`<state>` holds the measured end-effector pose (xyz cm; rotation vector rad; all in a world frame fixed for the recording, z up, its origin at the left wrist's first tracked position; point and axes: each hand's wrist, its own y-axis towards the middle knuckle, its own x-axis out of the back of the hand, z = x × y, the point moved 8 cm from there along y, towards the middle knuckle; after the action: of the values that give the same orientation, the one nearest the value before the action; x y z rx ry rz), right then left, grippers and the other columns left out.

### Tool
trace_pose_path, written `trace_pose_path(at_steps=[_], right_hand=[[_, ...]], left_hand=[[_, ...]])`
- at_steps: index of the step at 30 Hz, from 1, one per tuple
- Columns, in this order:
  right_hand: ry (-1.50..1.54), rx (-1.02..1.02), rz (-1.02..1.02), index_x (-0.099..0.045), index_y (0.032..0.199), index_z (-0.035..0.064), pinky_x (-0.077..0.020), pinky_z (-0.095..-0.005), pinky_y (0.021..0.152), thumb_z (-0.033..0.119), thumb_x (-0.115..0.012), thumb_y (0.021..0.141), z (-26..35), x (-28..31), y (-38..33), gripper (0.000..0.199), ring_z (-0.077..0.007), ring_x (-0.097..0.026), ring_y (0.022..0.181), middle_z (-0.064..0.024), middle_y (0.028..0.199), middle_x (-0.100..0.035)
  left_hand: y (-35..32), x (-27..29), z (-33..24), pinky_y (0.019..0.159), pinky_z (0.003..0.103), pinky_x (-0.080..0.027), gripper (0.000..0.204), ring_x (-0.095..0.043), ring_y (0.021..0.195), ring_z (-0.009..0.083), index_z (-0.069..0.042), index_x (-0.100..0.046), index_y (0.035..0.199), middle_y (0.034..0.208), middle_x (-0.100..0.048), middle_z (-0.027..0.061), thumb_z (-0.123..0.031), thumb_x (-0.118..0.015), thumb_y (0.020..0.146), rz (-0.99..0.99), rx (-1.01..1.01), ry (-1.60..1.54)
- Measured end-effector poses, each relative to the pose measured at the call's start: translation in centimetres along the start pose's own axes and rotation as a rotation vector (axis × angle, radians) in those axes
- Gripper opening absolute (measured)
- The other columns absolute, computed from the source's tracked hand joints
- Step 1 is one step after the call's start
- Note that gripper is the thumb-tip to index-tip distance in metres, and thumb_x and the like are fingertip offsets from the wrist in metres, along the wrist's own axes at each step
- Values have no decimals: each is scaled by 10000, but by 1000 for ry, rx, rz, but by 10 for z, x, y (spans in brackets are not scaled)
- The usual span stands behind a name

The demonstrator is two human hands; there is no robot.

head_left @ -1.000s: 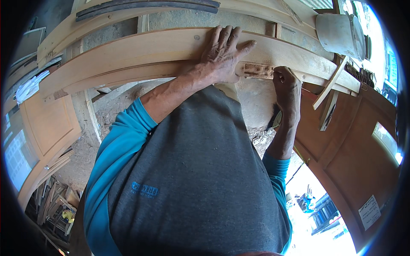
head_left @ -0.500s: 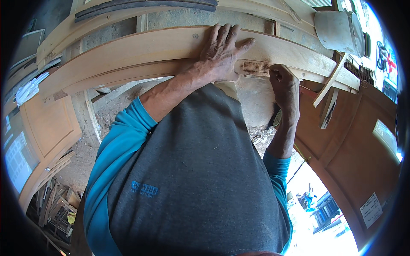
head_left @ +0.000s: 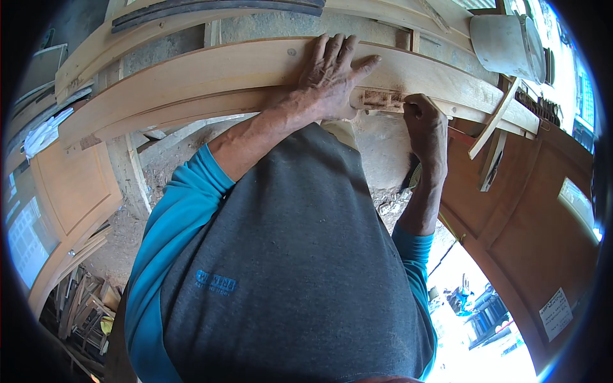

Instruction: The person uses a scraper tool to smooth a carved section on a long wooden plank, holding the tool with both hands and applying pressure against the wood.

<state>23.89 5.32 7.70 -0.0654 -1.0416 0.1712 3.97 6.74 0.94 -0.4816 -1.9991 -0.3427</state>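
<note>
My left hand (head_left: pixel 332 80) lies flat across a long pale wooden board (head_left: pixel 211 67), its fingers spread and pointing to the far edge. Just right of the left wrist, a narrower wooden strip along the near edge bears a cut recess (head_left: pixel 380 100) with reddish-brown wood dust in and around it. At the recess's right end my right hand (head_left: pixel 426 115) is closed in a fist-like grip with the thumb side up. Whatever it holds is hidden by the fingers and cannot be made out.
A whitish bucket (head_left: pixel 507 48) stands at the far right, beside a thin wooden stick (head_left: pixel 495 118) crossing the board's end. Brown panelled doors lean at right (head_left: pixel 530 210) and left (head_left: pixel 76 185). Scrap wood (head_left: pixel 80 306) lies lower left. Dark strips (head_left: pixel 217 7) rest at the back.
Both hands stay in almost the same place. The dust in the recess looks slightly rearranged, and the right hand has shifted very little.
</note>
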Motion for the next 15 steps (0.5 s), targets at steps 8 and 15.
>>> trace_pose_path(at_steps=[8,15], right_hand=[[144,50,99,-746,1114,26,-602,-408,822,31,-735,983,20,-14,3,131,-313,-783,904,-176,995,-770],[177,132,107,-758,1177,14,-632,-366,883,47,-739,1011,39,-29,0,170,-258,-813,977,-157,1070,-795]], left_hand=[[0,4,1,1342,693,-123,1308,-242,1612,542,-262,-433,1716,1725,-253,325,-509,-1023,575,16,21,1],[-2,6,1,1343,677,-132,1220,-279,1596,539,-267,-423,1724,1721,-278,334,-581,-948,669,11,11,66]])
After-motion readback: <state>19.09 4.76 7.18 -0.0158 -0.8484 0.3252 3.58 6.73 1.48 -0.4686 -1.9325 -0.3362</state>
